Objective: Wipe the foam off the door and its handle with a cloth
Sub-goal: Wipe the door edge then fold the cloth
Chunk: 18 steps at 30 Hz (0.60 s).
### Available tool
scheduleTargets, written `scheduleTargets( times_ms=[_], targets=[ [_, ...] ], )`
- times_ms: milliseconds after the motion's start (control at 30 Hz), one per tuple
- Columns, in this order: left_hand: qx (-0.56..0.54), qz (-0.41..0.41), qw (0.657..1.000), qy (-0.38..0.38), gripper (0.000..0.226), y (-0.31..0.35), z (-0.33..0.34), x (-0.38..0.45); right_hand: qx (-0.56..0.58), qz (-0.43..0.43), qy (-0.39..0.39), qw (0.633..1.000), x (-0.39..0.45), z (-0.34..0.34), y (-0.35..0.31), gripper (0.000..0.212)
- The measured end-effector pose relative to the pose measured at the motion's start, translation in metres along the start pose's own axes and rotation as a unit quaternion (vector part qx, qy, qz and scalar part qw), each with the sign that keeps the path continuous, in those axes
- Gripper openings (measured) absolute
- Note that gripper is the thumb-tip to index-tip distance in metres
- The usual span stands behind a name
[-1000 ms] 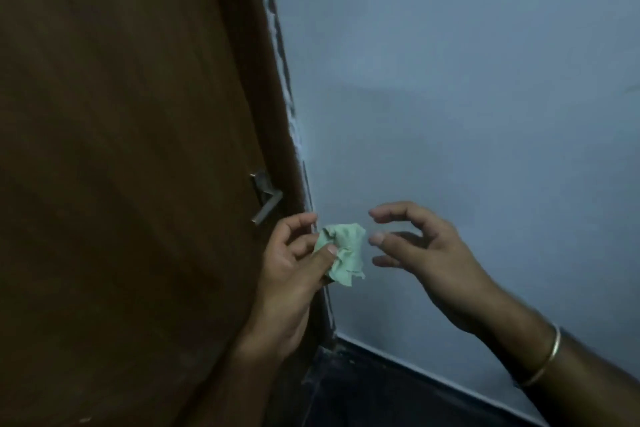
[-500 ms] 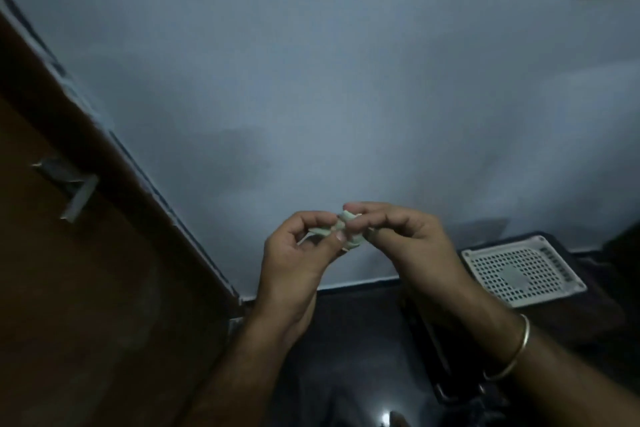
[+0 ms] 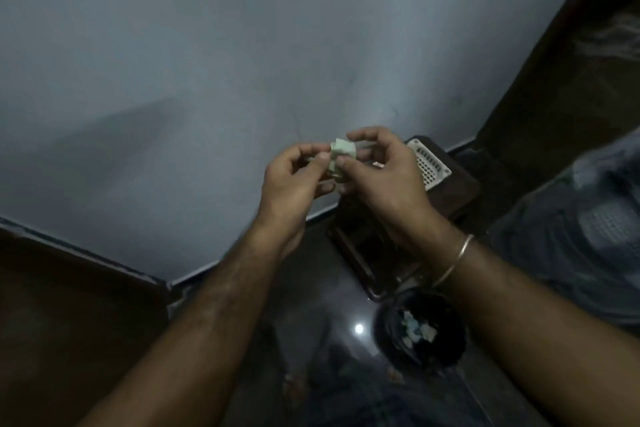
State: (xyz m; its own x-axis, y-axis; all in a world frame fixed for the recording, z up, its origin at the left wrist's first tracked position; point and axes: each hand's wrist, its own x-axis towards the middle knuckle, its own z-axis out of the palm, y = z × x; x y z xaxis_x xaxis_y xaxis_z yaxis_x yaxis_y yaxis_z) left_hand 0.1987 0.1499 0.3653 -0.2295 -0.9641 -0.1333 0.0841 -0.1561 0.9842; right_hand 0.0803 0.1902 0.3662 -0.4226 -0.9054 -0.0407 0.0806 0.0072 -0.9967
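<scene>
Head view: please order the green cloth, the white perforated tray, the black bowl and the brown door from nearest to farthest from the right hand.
From the right hand:
1. Green cloth, pinched in its fingertips, shared with the left hand.
2. White perforated tray, just right of the hand.
3. Black bowl, below on the floor.
4. Brown door, far lower left.

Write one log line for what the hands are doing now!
left hand: pinches cloth | right hand: pinches cloth | door: lower left, untouched
</scene>
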Motion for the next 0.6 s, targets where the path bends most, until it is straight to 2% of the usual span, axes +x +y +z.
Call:
scheduleTargets(
  times_ms=[167, 267, 333, 433, 600],
  targets=[
    [-0.041, -0.070, 0.996, -0.022, 0.003, -0.035, 0.058, 0.001, -0.045, 0.027, 0.022, 0.998, 0.000, -0.058, 0.024, 0.021],
    [-0.023, -0.093, 0.995, -0.030, 0.006, -0.056, 0.075, 0.000, 0.014, 0.094, -0.010, 0.995, -0.011, -0.087, 0.040, 0.015],
    [0.010, -0.107, 0.993, -0.048, 0.013, -0.071, 0.084, -0.003, 0.027, 0.118, -0.001, 0.993, -0.018, -0.107, 0.051, 0.017],
    [0.053, -0.123, 0.989, -0.069, 0.024, -0.094, 0.094, -0.010, 0.011, 0.147, 0.025, 0.989, -0.028, -0.129, 0.068, 0.028],
    [0.084, -0.159, 0.981, -0.077, 0.020, -0.122, 0.106, -0.015, -0.086, 0.156, 0.022, 0.984, -0.036, -0.150, 0.092, 0.019]
  ],
)
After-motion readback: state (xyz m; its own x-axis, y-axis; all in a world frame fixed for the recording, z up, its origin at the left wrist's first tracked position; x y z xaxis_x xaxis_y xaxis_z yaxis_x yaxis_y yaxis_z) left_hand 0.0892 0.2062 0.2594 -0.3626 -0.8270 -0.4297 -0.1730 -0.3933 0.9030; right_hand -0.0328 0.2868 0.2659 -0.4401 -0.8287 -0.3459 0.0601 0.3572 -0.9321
